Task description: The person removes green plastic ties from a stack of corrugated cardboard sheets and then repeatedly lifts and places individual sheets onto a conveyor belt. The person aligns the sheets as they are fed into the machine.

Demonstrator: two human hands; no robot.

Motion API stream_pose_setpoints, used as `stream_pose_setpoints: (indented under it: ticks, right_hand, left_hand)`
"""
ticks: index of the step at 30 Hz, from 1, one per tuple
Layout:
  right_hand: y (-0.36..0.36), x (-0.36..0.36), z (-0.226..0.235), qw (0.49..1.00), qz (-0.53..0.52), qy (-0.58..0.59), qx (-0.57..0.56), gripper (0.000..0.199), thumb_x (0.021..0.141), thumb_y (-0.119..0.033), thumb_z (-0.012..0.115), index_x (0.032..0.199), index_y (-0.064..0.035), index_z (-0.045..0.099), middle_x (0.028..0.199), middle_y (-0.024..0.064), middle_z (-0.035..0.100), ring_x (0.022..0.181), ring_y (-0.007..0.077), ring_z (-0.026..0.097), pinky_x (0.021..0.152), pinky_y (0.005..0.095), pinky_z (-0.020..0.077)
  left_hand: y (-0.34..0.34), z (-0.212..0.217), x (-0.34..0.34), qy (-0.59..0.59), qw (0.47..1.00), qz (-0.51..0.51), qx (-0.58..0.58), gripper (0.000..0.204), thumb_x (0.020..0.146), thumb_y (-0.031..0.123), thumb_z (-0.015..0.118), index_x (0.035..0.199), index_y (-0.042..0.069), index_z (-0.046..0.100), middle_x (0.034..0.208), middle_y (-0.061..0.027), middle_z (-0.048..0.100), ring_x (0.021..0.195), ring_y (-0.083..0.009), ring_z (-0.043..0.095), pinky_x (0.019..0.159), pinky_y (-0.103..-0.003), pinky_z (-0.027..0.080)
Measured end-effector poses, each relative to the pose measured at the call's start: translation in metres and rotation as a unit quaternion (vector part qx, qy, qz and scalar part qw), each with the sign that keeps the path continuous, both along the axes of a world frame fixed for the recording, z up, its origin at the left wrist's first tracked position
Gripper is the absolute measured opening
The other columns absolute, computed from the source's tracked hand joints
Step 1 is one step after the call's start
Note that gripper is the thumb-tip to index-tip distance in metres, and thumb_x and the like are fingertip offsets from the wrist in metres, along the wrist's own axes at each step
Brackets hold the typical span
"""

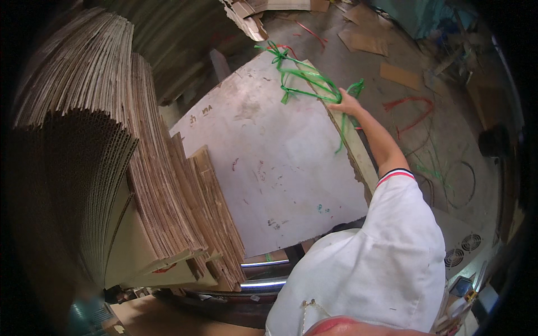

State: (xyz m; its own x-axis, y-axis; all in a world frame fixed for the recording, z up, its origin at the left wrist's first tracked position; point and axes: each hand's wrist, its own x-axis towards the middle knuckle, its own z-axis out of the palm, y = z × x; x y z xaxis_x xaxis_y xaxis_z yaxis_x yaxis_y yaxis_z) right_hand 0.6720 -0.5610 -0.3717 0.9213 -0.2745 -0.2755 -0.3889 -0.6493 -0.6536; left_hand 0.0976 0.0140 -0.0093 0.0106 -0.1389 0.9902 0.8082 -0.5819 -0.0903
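Observation:
My right hand (346,104) reaches out over the right edge of a white board table (274,162) and grips a bundle of green plastic strapping (305,78). The straps loop across the table's far corner and one strand hangs down past my hand. My left hand is not in view. My white short-sleeved shirt (370,263) fills the lower right.
A tall stack of corrugated cardboard sheets (95,157) leans along the left, its lower edge resting by the table. Cardboard scraps (400,75) and red straps (412,109) lie on the concrete floor to the right. A grey machine with round vents (465,246) stands at lower right.

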Motion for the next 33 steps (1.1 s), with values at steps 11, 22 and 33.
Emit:
stream_pose_setpoints:
  ticks: [11,22,33]
  right_hand:
    - [-0.062,0.12,0.071,0.984,-0.157,-0.078,-0.03,0.036,0.089,-0.031,0.054,0.103,-0.0009,0.066,0.102,0.0207,0.068,0.095,0.0358,0.066,0.084,0.0456,0.0509]
    - [-0.168,0.138,0.271,0.945,-0.209,-0.101,-0.232,0.069,0.093,-0.04,0.05,0.151,-0.0192,0.019,0.133,0.0211,0.054,0.119,0.0419,0.054,0.098,0.0523,0.0428]
    - [0.039,-0.011,0.101,0.897,0.076,-0.284,-0.33,0.057,0.07,-0.014,0.065,0.125,-0.004,0.052,0.14,0.0249,0.044,0.126,0.0402,0.043,0.102,0.053,0.0388]
  left_hand:
    - [-0.005,-0.003,0.002,0.006,1.0,0.017,0.01,0.081,0.089,0.052,0.059,0.139,-0.008,0.038,0.127,-0.03,0.051,0.112,-0.047,0.053,0.093,-0.052,0.044]
    - [-0.004,-0.022,0.0,-0.024,0.999,0.022,-0.043,0.081,0.089,0.052,0.059,0.139,-0.008,0.039,0.126,-0.0298,0.052,0.111,-0.0468,0.053,0.092,-0.052,0.045]
    - [0.002,-0.04,-0.02,-0.08,0.994,0.008,-0.078,0.081,0.089,0.052,0.059,0.139,-0.008,0.039,0.125,-0.0297,0.053,0.11,-0.0465,0.054,0.091,-0.051,0.045]
